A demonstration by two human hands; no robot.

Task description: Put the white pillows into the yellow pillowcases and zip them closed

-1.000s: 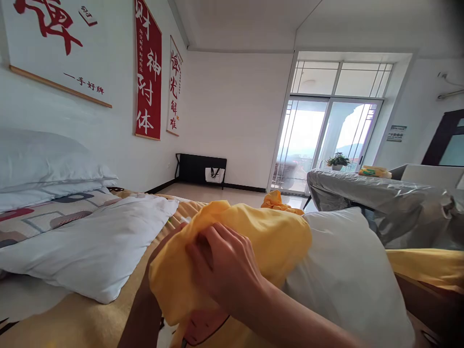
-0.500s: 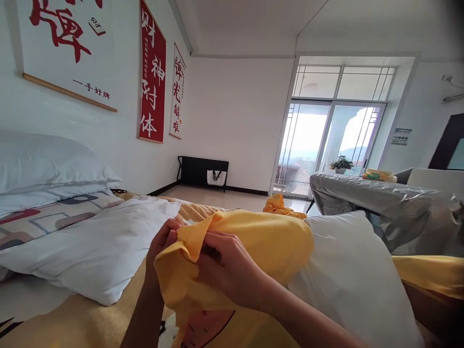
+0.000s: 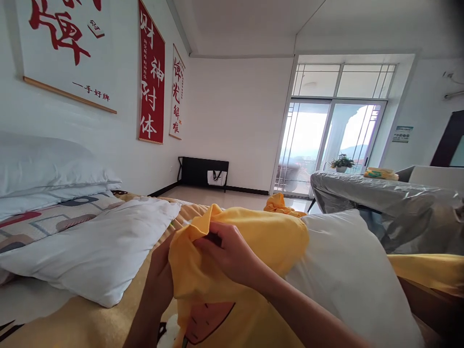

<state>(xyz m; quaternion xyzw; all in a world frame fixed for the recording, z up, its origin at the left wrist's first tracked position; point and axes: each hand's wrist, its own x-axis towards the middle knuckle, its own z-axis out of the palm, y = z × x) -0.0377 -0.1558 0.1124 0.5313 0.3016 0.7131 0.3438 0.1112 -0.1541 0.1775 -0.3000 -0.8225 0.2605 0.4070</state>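
A yellow pillowcase [image 3: 264, 232] with a watermelon print covers part of a white pillow [image 3: 351, 270], whose right end is bare. My right hand [image 3: 232, 251] is closed on the case's folded edge, with thumb and fingers pinching the cloth. At the left side of the same bunched cloth, my left hand [image 3: 159, 270] grips it from behind. Most of the left fingers are hidden by the fabric. Both hands are close together over the bed.
Another white pillow [image 3: 97, 246] lies on the patterned bedding at left, with stacked pillows [image 3: 54, 164] behind it. Crumpled yellow cloth [image 3: 281, 205] is at the bed's far edge. A plastic-covered table [image 3: 377, 193] stands at right, and more yellow fabric [image 3: 431, 273] is at the right edge.
The bunched edge of the pillowcase has shifted slightly right and up. My left hand has moved right, and its fingers have gone behind the cloth. The right hand keeps its pinch.
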